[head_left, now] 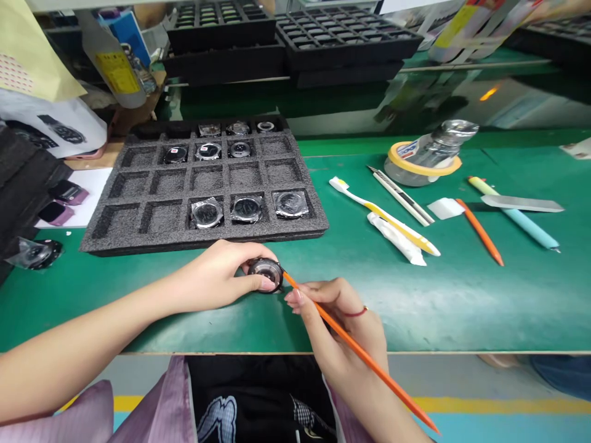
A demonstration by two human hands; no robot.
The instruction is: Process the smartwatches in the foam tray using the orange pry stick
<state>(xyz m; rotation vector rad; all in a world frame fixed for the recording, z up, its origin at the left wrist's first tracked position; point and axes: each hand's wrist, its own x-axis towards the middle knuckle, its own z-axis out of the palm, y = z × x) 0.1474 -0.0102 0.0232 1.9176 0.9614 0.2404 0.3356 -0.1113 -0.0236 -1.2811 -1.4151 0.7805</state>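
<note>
My left hand (221, 274) grips a small round watch case (266, 272) just above the green mat (462, 295), near the front edge. My right hand (330, 314) pinches a long orange stick (355, 347) like a pen; its tip touches the right side of the watch case. Behind the hands lies a dark foam tray (138, 218) with square pockets. Several pockets hold wrapped watch cases (247, 208); others are bare.
To the right lie a toothbrush (383, 215), a white tube (397, 239), a second orange stick (480, 232), a blue pen (521, 220), a tape roll (422, 163) around a jar. Black trays (341, 37) stack at the back. A bagged part (34, 253) lies left.
</note>
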